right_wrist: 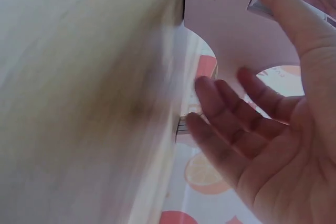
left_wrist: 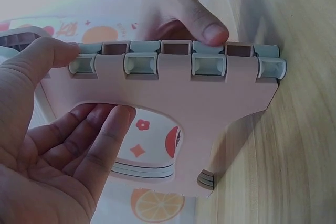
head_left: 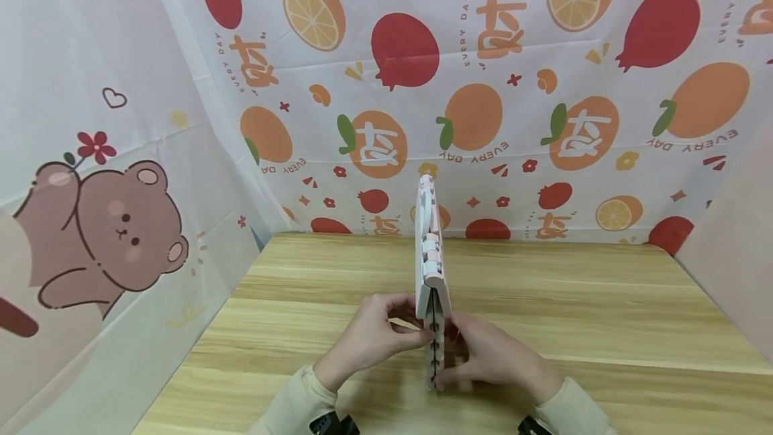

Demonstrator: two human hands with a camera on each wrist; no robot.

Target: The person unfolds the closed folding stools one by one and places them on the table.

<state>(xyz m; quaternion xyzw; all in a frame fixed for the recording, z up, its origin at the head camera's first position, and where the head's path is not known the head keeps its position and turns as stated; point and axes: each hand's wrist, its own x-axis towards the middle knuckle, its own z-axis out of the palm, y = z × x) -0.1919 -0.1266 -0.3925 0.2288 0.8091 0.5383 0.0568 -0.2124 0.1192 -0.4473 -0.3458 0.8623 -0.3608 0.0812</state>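
Observation:
A folded plastic stool [head_left: 432,275] in pink and white stands on edge on the table, its narrow side facing me. A row of hinge knuckles [left_wrist: 142,65] runs along its near edge, and the pink panel [left_wrist: 184,95] has a rounded cut-out. My left hand [head_left: 377,331] grips it from the left, thumb on the hinge row and fingertips at the cut-out's rim. From the right, my right hand [head_left: 498,354] holds the lower part. Its thumb [right_wrist: 286,11] lies on the hinge edge, while the curled fingers [right_wrist: 231,114] are beside the panel.
The stool stands on a wood-grain table [head_left: 574,301]. Behind it hangs a fruit-printed cloth [head_left: 519,207], with a bear-printed cloth [head_left: 121,220] along the left side and a pale cloth [head_left: 737,233] at the right.

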